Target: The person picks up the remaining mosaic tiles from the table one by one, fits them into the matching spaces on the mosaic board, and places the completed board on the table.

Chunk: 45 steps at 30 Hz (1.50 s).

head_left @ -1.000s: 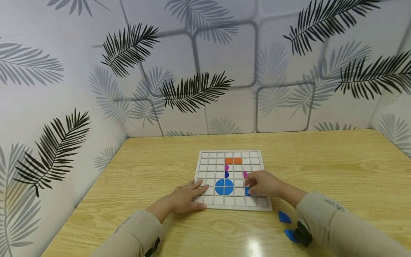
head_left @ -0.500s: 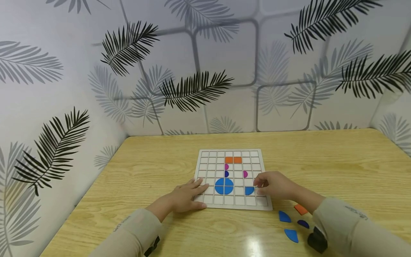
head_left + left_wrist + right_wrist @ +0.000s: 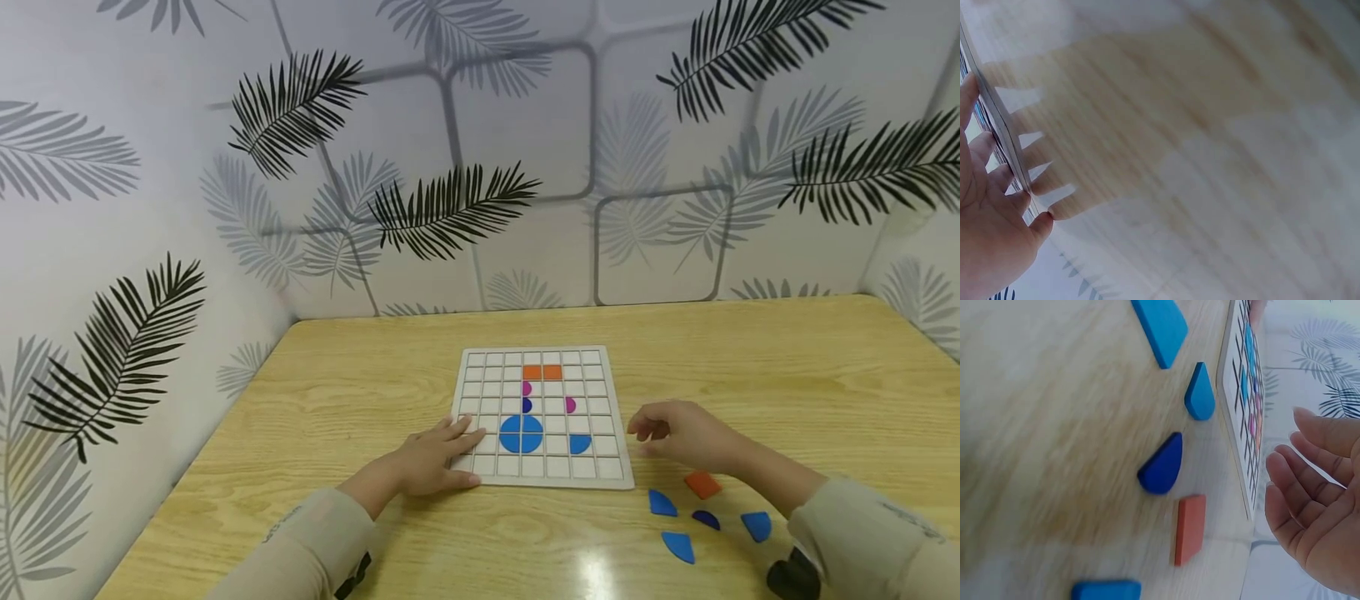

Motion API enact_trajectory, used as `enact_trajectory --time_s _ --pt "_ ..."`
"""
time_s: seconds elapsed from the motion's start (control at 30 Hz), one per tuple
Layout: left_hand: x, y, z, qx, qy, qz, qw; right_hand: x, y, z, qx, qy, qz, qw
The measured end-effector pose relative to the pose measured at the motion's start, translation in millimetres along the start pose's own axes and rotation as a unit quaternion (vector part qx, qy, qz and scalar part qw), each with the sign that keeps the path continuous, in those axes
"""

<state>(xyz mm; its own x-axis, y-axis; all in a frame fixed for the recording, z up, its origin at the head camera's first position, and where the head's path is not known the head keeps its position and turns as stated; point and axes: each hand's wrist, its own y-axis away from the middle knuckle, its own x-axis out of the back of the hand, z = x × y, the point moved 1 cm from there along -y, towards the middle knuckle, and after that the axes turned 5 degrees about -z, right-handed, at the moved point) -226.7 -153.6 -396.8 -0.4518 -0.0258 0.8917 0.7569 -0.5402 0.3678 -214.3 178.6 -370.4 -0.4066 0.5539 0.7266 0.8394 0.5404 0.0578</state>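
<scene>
My left hand point(image 3: 431, 461) rests with spread fingers on the left edge of a white grid board point(image 3: 555, 471). Just off the board's right edge hovers my right hand point(image 3: 686, 433), its fingers loosely bent and nothing in them, as the right wrist view also shows. On the board, blue quarter circles point(image 3: 511, 425) form a full disc, with another blue quarter circle point(image 3: 580, 443) to their right. Higher up lie two orange squares point(image 3: 532, 372), a magenta half circle point(image 3: 527, 388) above a navy half circle point(image 3: 527, 406), and a second magenta half circle point(image 3: 570, 406).
Loose pieces lie on the wooden table point(image 3: 360, 375) below my right hand: an orange square point(image 3: 702, 484), a navy half circle point(image 3: 706, 520) and three blue quarter pieces, one point(image 3: 757, 526) nearest my right sleeve. A leaf-patterned wall point(image 3: 525, 242) stands behind the table.
My right hand has drawn back rightward from over the board, uncovering the lone blue quarter circle and the right magenta half circle. More loose pieces show from behind the sleeve. My left hand stays put.
</scene>
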Motion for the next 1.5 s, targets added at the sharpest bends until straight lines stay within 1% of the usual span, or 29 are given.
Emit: enact_trajectory --time_s 0.13,0.37,0.47,0.7,0.9,1.13,1.2,1.43,1.5 --pt "-1.8 -0.8 -1.7 0.005 -0.002 -0.001 1.0 4 8.2 4 0.0 -0.008 -0.007 0.9999" --pt "-3.2 -1.6 -2.3 0.005 -0.002 -0.001 1.0 11 26.0 11 -0.012 -0.06 -0.033 0.9975" --pt "-3.5 -1.4 -1.1 0.003 -0.002 -0.001 1.0 12 34.3 17 -0.019 -0.072 -0.045 0.9963" --pt "-2.5 -0.3 0.8 -0.001 -0.004 0.0 1.0 18 53.1 28 -0.008 -0.069 -0.06 0.9958" --pt "-0.9 -1.8 0.6 0.0 -0.009 0.0 1.0 21 65.4 35 0.007 -0.066 -0.073 0.9951" --pt "-1.1 -3.2 0.5 -0.003 -0.014 0.003 0.9999 22 78.5 48 0.012 -0.07 -0.086 0.9938" --pt "-0.5 -3.0 0.7 -0.005 -0.011 0.003 0.9999 22 81.8 51 0.012 -0.063 -0.089 0.9939" --pt "-0.5 -2.9 0.1 0.0 -0.014 0.005 0.9999 25 87.5 60 -0.009 -0.046 -0.102 0.9937" --pt "-0.8 -2.0 0.4 -0.001 -0.01 0.005 0.9999 25 88.3 63 -0.007 -0.038 -0.102 0.994"
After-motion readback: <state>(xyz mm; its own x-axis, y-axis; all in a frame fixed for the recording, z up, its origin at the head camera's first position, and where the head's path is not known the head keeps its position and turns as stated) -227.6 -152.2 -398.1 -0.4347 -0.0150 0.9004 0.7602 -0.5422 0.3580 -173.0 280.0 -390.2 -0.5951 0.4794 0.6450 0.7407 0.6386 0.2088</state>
